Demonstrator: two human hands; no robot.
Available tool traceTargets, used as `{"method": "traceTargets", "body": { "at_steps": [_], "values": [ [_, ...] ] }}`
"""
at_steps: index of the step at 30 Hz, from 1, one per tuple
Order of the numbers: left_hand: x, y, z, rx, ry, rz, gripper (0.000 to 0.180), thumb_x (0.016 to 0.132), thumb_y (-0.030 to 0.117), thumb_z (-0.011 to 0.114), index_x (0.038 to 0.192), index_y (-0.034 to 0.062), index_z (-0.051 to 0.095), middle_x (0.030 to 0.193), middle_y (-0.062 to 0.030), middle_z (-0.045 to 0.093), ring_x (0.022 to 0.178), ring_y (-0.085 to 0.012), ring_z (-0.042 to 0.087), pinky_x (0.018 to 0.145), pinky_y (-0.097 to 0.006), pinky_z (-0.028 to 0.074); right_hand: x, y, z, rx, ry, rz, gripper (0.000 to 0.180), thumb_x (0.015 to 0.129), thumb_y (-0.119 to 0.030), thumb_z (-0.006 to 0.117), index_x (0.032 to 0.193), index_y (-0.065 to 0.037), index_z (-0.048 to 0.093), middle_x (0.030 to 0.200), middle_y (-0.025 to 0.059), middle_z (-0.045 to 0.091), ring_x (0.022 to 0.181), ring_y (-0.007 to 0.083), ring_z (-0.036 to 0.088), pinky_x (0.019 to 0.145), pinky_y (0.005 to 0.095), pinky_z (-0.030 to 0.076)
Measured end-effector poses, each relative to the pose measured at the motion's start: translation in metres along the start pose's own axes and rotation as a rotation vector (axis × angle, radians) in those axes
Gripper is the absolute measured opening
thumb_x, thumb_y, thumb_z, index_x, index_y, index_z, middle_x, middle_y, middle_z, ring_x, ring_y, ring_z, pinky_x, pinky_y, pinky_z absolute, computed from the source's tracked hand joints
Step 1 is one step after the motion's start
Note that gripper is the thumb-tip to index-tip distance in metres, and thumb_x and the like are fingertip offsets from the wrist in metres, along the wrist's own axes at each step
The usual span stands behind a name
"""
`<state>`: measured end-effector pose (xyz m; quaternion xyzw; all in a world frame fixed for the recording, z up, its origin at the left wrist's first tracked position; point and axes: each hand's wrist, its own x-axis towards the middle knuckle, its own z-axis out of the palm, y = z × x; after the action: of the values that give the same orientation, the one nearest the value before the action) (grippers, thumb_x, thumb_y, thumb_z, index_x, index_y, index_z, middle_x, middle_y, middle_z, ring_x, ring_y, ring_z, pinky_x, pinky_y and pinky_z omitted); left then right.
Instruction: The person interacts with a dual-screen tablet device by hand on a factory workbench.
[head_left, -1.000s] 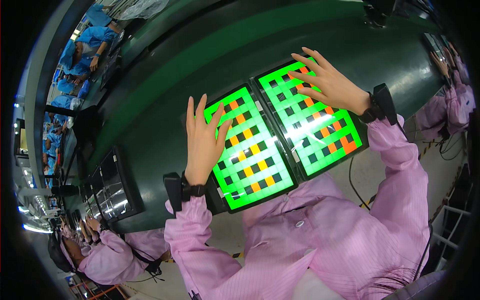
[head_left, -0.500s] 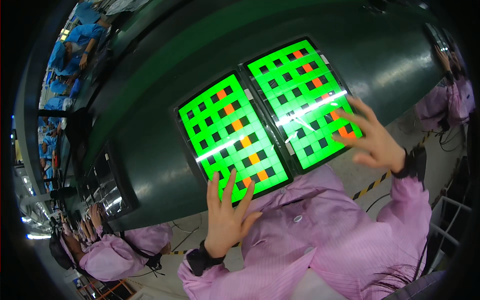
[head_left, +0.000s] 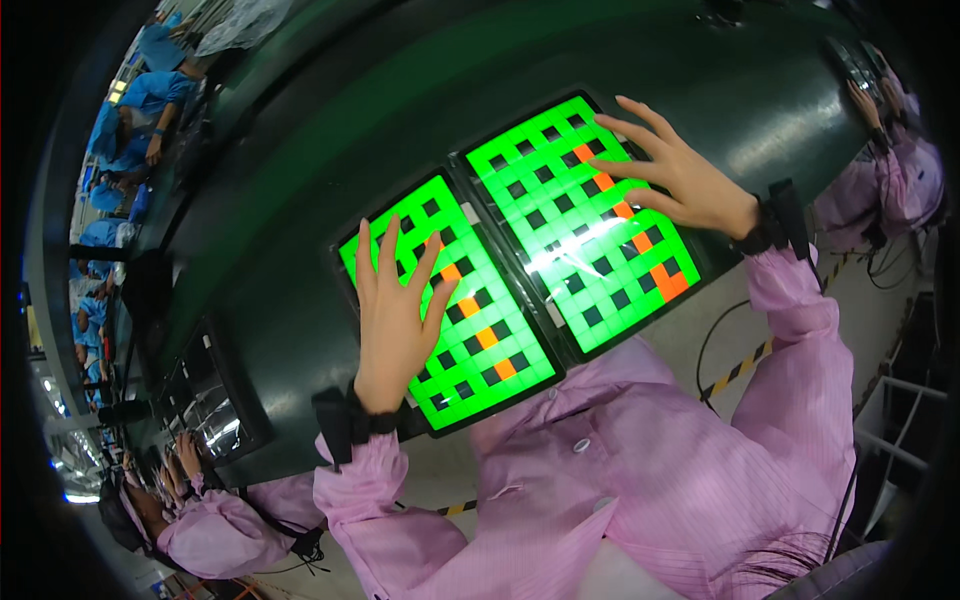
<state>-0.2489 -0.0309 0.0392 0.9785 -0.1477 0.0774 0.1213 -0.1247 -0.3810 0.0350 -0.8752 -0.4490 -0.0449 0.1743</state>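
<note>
Two lit tablet-like screens lie side by side on the dark green table, each showing a bright green grid with black and orange squares. Over the upper left part of the left screen (head_left: 505,345) is my left hand (head_left: 393,320), fingers spread, nothing held; it hides some squares. My right hand (head_left: 690,180) reaches in from the right, its fingers apart over the upper right part of the right screen (head_left: 560,235). Whether the fingertips touch the glass I cannot tell. Black bands circle both my wrists. A bright glare streak crosses the right screen.
The dark green table (head_left: 290,300) runs beneath the screens. A dark flat device (head_left: 210,390) lies at the left, near a co-worker in pink (head_left: 225,535). Another pink-sleeved person (head_left: 880,190) works at the far right. People in blue (head_left: 155,95) sit far left.
Both my hands have moved up over the screens, from their lower parts to their upper parts. The orange squares have changed on both grids. The view has shifted slightly.
</note>
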Motion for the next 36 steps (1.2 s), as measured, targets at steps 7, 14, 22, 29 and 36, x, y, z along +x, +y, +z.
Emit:
{"method": "traceTargets", "body": {
  "at_steps": [7, 14, 22, 29, 36],
  "values": [
    [-0.052, 0.046, -0.015, -0.065, -0.204, 0.026, 0.051, 0.083, 0.027, 0.066, 0.132, 0.0179, 0.055, 0.149, -0.0206, 0.028, 0.136, -0.0528, 0.017, 0.108, -0.061, 0.024, -0.077, -0.033, -0.006, 0.059, -0.062, -0.011, 0.043, 0.093, -0.051, 0.048, 0.122, -0.025, 0.065, 0.147, 0.0125, 0.036, 0.139, 0.0446, 0.020, 0.110, 0.0590, 0.024],
    [-0.086, 0.065, -0.018, -0.076, -0.265, 0.089, 0.053, 0.080, 0.035, 0.068, 0.131, 0.0245, 0.057, 0.149, -0.0186, 0.028, 0.135, -0.0525, 0.019, 0.106, -0.064, 0.024, -0.115, -0.052, -0.004, 0.153, -0.003, 0.066, 0.043, 0.090, -0.055, 0.051, 0.117, -0.026, 0.068, 0.146, 0.0116, 0.040, 0.139, 0.0433, 0.023, 0.109, 0.0566, 0.027],
    [-0.088, 0.062, -0.020, -0.167, -0.202, 0.052, 0.055, 0.083, 0.038, 0.064, 0.135, 0.0210, 0.054, 0.151, -0.0205, 0.026, 0.137, -0.0505, 0.017, 0.109, -0.059, 0.021, -0.119, -0.060, -0.003, 0.160, 0.141, 0.140, 0.041, 0.092, -0.049, 0.051, 0.116, -0.021, 0.069, 0.143, 0.0140, 0.043, 0.138, 0.0413, 0.027, 0.110, 0.0536, 0.028],
    [-0.079, 0.040, -0.042, -0.141, 0.012, -0.131, 0.050, 0.089, 0.023, 0.056, 0.138, 0.0122, 0.050, 0.150, -0.0220, 0.027, 0.139, -0.0482, 0.017, 0.110, -0.055, 0.022, -0.090, -0.060, -0.012, 0.111, 0.127, 0.173, 0.040, 0.093, -0.043, 0.050, 0.122, -0.020, 0.065, 0.147, 0.0139, 0.037, 0.139, 0.0395, 0.024, 0.110, 0.0527, 0.028],
    [-0.084, 0.014, -0.031, -0.108, 0.104, -0.244, 0.042, 0.095, 0.021, 0.045, 0.135, 0.0097, 0.052, 0.150, -0.0175, 0.031, 0.142, -0.0408, 0.018, 0.113, -0.051, 0.017, -0.027, -0.046, -0.002, 0.057, 0.127, 0.134, 0.038, 0.090, -0.029, 0.058, 0.126, -0.019, 0.061, 0.150, 0.0143, 0.032, 0.138, 0.0412, 0.023, 0.109, 0.0511, 0.031]
  ]
}}
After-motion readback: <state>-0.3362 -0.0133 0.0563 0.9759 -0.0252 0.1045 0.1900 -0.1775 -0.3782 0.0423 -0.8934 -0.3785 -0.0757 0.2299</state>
